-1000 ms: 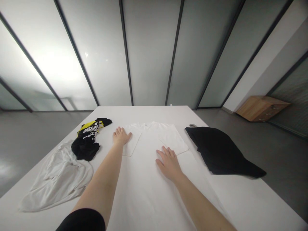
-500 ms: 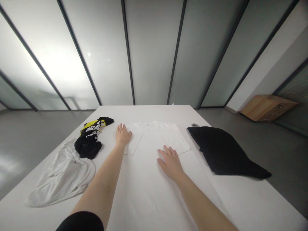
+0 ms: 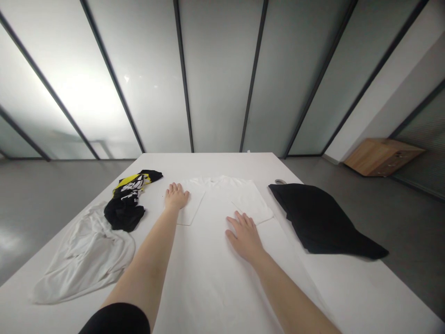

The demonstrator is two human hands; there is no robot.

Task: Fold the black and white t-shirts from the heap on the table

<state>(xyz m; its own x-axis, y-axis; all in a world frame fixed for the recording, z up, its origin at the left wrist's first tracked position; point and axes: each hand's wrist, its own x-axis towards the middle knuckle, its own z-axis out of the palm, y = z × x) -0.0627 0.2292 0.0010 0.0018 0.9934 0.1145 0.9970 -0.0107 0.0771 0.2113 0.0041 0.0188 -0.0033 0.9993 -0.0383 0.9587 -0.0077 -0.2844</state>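
A white T-shirt (image 3: 222,199) lies flat on the white table (image 3: 215,162), its sleeves folded inward. My left hand (image 3: 176,196) rests flat and open on the folded left sleeve near the shoulder. Closer to me, my right hand (image 3: 244,235) lies flat on the shirt's body, fingers spread, just below the folded right sleeve. Neither hand holds anything.
A black and yellow garment (image 3: 129,199) is bunched at the left, with a crumpled white garment (image 3: 85,253) in front of it. A black garment (image 3: 321,220) lies at the right, a small tape roll (image 3: 279,181) behind it. A wooden cabinet (image 3: 380,155) stands on the floor at the far right.
Both hands stay flat on the shirt in nearly the same places. Only the camera has shifted slightly.
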